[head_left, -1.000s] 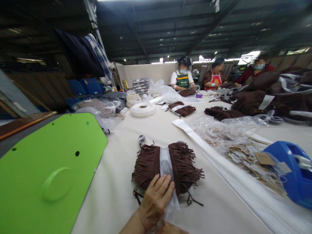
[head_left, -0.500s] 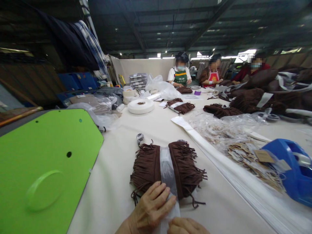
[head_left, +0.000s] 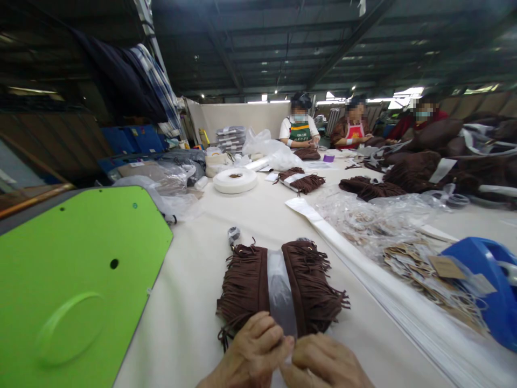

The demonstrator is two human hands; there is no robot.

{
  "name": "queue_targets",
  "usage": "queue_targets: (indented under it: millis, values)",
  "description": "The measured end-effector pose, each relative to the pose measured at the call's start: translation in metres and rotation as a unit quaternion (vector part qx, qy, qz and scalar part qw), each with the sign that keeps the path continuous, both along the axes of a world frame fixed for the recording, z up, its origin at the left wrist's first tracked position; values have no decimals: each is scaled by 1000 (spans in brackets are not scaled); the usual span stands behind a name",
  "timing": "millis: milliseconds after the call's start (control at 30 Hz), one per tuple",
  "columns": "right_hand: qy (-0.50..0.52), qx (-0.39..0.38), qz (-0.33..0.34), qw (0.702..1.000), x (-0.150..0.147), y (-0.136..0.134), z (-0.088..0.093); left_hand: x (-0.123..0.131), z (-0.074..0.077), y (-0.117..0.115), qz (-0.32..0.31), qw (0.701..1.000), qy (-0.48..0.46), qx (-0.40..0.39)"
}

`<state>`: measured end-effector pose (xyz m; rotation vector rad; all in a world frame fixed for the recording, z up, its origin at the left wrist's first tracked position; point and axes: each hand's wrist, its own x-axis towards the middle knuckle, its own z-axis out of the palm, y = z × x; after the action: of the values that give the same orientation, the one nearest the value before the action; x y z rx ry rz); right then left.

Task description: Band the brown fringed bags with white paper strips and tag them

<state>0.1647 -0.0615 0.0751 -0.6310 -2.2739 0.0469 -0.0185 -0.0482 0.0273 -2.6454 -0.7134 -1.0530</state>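
Note:
A dark brown fringed piece (head_left: 244,283) lies on the white table, with a pale translucent strip (head_left: 279,285) running down its middle between two fringed halves. At its near edge my left hand (head_left: 256,347) is closed, thumb and fingers pinching the lower end of the strip. My right hand (head_left: 321,361) is right beside it, fingers curled and pinched on the same strip end. The two hands' fingertips nearly meet. A small wrapped grey part (head_left: 233,235) sticks out at the piece's far left corner.
A green board (head_left: 81,285) stands at the left. Long white strips (head_left: 363,269) run along the right, beside tags (head_left: 416,264) and a blue tape dispenser (head_left: 484,280). Farther back are a white roll (head_left: 235,180), another fringed piece (head_left: 302,181) and several people at work.
My right hand has moved up and in beside my left hand. My left hand has slid slightly down and its fingers have curled from lying flatter on the piece.

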Motion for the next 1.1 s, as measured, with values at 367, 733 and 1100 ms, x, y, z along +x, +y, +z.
queue_targets:
  millis: [367, 733, 1100]
  values:
    - [-36, -305, -117, 944, -7, 82, -1, 28, -21, -12, 228, 953, -151, -134]
    - [-23, -389, -209, 897, -16, 88, -3, 33, -14, -6, 289, 955, -31, -58]
    - [57, -402, -148, 902, -14, 107, -9, 33, -8, -2, 293, 948, 117, -40]
